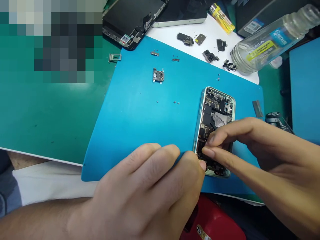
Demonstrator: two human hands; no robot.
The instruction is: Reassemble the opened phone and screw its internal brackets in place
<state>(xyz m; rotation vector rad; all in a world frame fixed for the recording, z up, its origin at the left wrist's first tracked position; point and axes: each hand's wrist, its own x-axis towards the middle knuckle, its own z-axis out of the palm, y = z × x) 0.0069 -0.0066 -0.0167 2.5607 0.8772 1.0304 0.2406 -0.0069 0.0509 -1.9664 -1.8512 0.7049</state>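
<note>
— Left hand [150,186] is bracing the opened phone [215,130] on the blue mat [140,113], fingers curled together.
— Right hand [252,150] is pinching something inside; it should be lifting gently, avoiding those loose screws [176,102].

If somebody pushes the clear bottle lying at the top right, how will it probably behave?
The bottle lies on its side and looks round, so it would probably roll. It seems nearly empty, so likely light. Small parts beside it might get knocked.

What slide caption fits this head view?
Both hands, left and right, work inside an opened phone on a blue mat.
</note>
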